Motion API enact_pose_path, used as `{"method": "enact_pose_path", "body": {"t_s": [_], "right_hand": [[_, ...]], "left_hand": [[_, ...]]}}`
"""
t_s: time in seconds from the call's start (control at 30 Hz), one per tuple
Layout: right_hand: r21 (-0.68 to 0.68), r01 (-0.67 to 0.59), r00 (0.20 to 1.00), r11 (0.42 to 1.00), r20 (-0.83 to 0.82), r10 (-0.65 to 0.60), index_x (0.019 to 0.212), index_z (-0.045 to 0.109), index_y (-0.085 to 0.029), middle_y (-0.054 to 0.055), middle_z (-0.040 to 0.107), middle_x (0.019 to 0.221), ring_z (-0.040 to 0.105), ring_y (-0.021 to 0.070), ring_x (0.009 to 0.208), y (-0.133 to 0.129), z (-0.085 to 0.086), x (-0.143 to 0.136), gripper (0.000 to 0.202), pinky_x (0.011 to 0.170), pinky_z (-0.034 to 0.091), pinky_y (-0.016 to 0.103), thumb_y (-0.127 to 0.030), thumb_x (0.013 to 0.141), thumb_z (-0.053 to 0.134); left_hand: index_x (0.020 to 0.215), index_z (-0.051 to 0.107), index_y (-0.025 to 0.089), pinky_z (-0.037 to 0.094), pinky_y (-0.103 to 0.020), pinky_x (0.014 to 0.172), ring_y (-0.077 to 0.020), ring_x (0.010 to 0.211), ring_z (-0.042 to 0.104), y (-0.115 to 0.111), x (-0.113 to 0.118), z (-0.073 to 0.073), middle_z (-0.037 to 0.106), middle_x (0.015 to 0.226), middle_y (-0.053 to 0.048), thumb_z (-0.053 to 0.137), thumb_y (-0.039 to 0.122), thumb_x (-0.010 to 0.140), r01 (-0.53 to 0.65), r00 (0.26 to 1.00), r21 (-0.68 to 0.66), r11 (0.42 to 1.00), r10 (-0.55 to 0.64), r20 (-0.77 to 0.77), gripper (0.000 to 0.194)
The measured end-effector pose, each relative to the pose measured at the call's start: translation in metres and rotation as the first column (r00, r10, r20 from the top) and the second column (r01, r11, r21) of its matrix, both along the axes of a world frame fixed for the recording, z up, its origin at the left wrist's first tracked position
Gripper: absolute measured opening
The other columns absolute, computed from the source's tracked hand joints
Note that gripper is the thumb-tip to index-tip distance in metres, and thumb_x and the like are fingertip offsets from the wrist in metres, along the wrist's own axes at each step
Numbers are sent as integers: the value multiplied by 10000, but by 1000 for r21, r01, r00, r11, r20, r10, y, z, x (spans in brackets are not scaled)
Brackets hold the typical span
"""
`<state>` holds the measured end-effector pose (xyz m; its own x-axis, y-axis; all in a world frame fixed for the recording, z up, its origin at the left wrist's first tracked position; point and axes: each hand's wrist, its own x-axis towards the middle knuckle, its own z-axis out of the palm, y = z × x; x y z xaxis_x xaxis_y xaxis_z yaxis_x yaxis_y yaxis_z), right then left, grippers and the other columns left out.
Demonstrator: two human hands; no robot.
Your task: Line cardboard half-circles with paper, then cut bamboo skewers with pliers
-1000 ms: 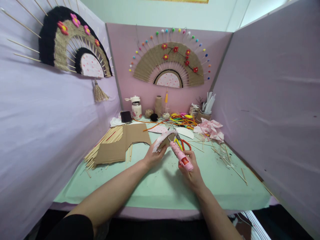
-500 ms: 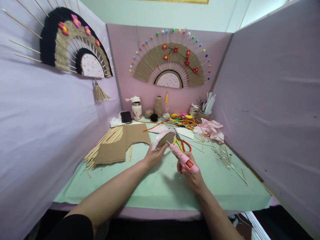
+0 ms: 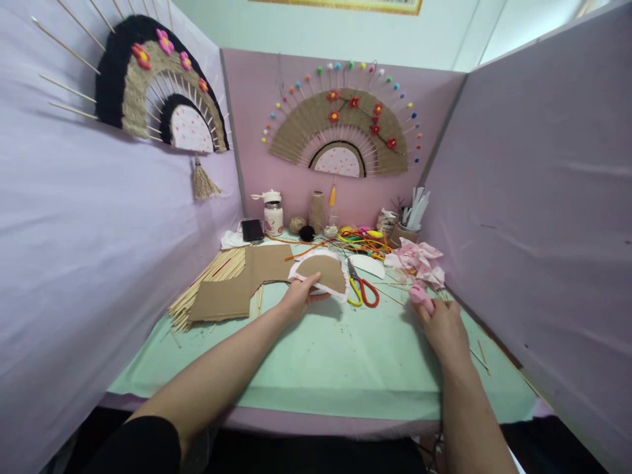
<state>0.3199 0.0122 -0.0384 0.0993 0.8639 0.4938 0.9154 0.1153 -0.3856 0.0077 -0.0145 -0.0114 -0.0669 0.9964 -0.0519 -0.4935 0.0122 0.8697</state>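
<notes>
My left hand (image 3: 301,297) pinches a half-round piece of cardboard (image 3: 323,271) by its lower edge, thumb on top and fingers beneath. White material is folded over the rim of this piece, and its brown face is turned up. Off to the right, my right hand (image 3: 444,326) is closed around a pink hot glue gun (image 3: 421,298), low over the green tabletop. Scissors (image 3: 363,289) with one yellow and one red handle lie just right of the cardboard piece. Behind them rests a white half-round piece (image 3: 366,266).
Cut cardboard (image 3: 222,299) lies over a heap of thin wooden sticks (image 3: 202,283) at the left. Pink crumpled paper (image 3: 419,260), coloured pipe cleaners (image 3: 375,247), a bottle (image 3: 273,217) and a phone (image 3: 252,230) sit toward the back. A decorated fan (image 3: 296,135) hangs on the back panel.
My right hand has carried the glue gun away from the cardboard piece, to the right and lower toward the table. The piece in my left hand has turned flatter, showing more of its brown face.
</notes>
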Motion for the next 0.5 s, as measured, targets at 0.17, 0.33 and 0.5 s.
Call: {"method": "enact_pose_path", "body": {"t_s": [0.17, 0.33, 0.5], "right_hand": [[-223, 210, 964, 952, 210, -164, 846, 670, -141, 225, 580, 940, 574, 385, 865, 2, -8, 14, 382, 678, 446, 494, -505, 773, 576], [-124, 104, 993, 987, 68, -97, 1067, 663, -160, 215, 598, 1098, 547, 384, 990, -1, 32, -7, 443, 780, 436, 560, -459, 746, 604], [-126, -556, 748, 822, -507, 428, 1037, 682, -177, 107, 679, 987, 619, 223, 834, 13, 71, -68, 399, 747, 488, 366, -463, 807, 527]], "left_hand": [[1132, 563, 199, 581, -365, 732, -170, 826, 663, 0, -1, 3, 684, 1003, -59, 670, 242, 762, 44, 998, -12, 999, -43, 51, 388], [1126, 581, 191, 566, -371, 779, -177, 854, 664, 1, -5, 1, 692, 1015, -73, 668, 253, 771, 106, 992, 2, 994, -105, 71, 370], [1121, 592, 193, 548, -388, 823, -190, 906, 664, -4, -9, 3, 682, 1075, -88, 722, 268, 735, 295, 953, 63, 953, -298, 53, 414]]}}
